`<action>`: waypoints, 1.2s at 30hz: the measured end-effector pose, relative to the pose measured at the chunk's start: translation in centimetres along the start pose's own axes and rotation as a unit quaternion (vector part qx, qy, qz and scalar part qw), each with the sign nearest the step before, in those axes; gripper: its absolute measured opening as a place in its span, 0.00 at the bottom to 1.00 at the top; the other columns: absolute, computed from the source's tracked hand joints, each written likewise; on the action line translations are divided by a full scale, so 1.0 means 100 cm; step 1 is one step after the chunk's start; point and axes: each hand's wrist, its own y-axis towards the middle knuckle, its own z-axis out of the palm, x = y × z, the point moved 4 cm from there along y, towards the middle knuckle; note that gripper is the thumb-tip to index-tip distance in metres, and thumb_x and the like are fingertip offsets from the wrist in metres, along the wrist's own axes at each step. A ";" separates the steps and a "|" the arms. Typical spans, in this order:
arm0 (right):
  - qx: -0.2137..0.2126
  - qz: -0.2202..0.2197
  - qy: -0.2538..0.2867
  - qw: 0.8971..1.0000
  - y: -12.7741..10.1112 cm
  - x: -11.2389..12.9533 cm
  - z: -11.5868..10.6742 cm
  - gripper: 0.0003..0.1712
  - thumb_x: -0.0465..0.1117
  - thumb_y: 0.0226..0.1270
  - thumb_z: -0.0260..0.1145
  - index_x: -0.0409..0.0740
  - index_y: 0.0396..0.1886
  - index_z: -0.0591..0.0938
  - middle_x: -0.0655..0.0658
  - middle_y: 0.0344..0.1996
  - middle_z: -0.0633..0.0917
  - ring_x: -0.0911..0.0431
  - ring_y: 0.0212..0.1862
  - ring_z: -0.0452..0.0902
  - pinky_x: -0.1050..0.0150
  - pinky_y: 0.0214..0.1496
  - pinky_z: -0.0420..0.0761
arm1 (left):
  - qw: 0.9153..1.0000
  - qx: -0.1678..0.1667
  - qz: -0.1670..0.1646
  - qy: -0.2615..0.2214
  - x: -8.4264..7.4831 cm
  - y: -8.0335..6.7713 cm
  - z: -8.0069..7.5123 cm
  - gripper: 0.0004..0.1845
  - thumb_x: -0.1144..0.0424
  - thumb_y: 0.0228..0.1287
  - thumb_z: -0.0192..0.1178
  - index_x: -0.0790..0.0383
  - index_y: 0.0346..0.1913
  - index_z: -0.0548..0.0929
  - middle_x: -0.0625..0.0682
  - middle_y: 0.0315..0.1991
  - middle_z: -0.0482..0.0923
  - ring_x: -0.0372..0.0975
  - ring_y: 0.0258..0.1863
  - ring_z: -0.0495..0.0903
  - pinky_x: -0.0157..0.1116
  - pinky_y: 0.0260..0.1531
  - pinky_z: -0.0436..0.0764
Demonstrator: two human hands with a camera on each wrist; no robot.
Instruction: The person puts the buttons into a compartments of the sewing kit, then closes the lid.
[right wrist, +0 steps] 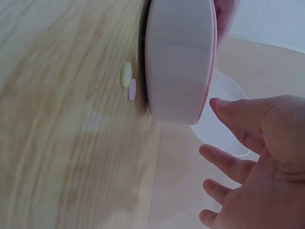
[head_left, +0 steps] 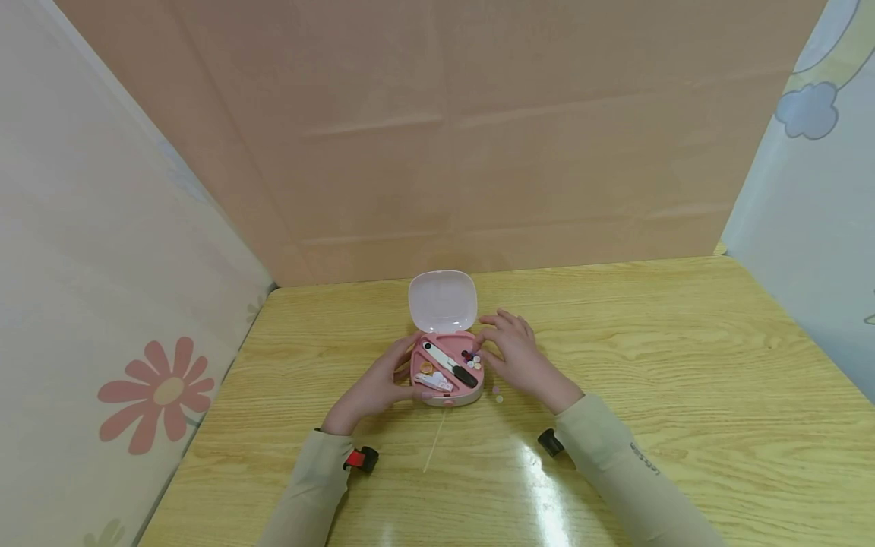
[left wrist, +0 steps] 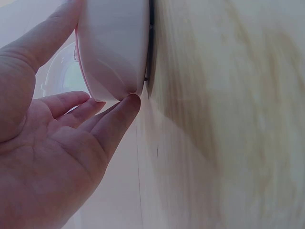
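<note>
A small pink box (head_left: pixel 447 372) lies open on the wooden table (head_left: pixel 683 342), its pale lid (head_left: pixel 442 301) tilted up at the back. Inside are a white-and-black tool (head_left: pixel 449 362), an orange ring and several small buttons. My left hand (head_left: pixel 403 372) holds the box's left side, thumb along the rim and fingers against the wall (left wrist: pixel 114 47). The right hand (head_left: pixel 495 334) hovers at the box's right rim with fingers loosely spread and holds nothing. In the right wrist view those fingers (right wrist: pixel 228 112) stand just clear of the box (right wrist: pixel 178 62).
Two loose buttons (head_left: pixel 497 393) lie on the table right of the box, seen also as buttons (right wrist: pixel 128 82) by its wall. A thin pale strand (head_left: pixel 434 444) lies in front of the box. Panels wall the table at the back and on both sides.
</note>
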 end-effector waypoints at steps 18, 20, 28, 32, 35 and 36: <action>-0.004 0.007 0.005 1.000 -0.006 -0.006 -0.008 0.03 0.37 0.62 0.68 0.47 0.36 0.84 0.34 0.63 0.71 0.32 0.69 0.50 0.32 0.67 0.40 | 1.000 0.012 0.000 -0.008 -0.023 -0.005 0.001 0.48 0.71 0.56 0.68 0.63 0.75 0.50 0.62 0.73 0.50 0.55 0.70 0.54 0.51 0.65 0.61; -0.006 0.006 0.005 1.000 -0.007 -0.006 -0.009 0.03 0.36 0.62 0.69 0.47 0.36 0.84 0.34 0.62 0.72 0.32 0.68 0.50 0.32 0.67 0.40 | 1.000 0.013 0.000 -0.008 -0.029 -0.007 0.001 0.47 0.71 0.56 0.68 0.64 0.75 0.51 0.63 0.72 0.50 0.56 0.70 0.54 0.52 0.65 0.61; -0.006 0.010 -0.004 1.000 -0.011 -0.009 -0.013 0.03 0.36 0.62 0.68 0.48 0.35 0.82 0.33 0.63 0.71 0.32 0.68 0.51 0.32 0.67 0.42 | 1.000 0.014 0.011 -0.013 -0.031 -0.008 0.001 0.47 0.72 0.56 0.68 0.64 0.74 0.52 0.63 0.72 0.51 0.56 0.69 0.55 0.52 0.65 0.61; -0.005 0.015 -0.002 1.000 -0.013 -0.010 -0.014 0.03 0.36 0.63 0.67 0.47 0.35 0.82 0.33 0.63 0.71 0.31 0.68 0.51 0.31 0.66 0.42 | 1.000 0.015 0.009 -0.012 -0.031 -0.008 0.001 0.47 0.71 0.57 0.68 0.64 0.75 0.51 0.63 0.72 0.51 0.55 0.70 0.55 0.51 0.65 0.60; -0.006 0.016 0.000 1.000 -0.015 -0.011 -0.015 0.03 0.36 0.62 0.67 0.47 0.35 0.82 0.33 0.62 0.71 0.31 0.68 0.51 0.31 0.66 0.42 | 1.000 0.014 0.008 -0.012 -0.031 -0.008 0.001 0.47 0.72 0.57 0.68 0.64 0.75 0.51 0.63 0.72 0.51 0.55 0.70 0.54 0.51 0.65 0.60; -0.006 0.016 0.000 1.000 -0.016 -0.012 -0.015 0.03 0.36 0.62 0.67 0.47 0.35 0.82 0.33 0.62 0.71 0.31 0.68 0.51 0.31 0.66 0.42 | 1.000 0.013 0.007 -0.013 -0.031 -0.008 0.001 0.47 0.72 0.56 0.68 0.64 0.75 0.52 0.63 0.72 0.51 0.55 0.70 0.54 0.51 0.65 0.60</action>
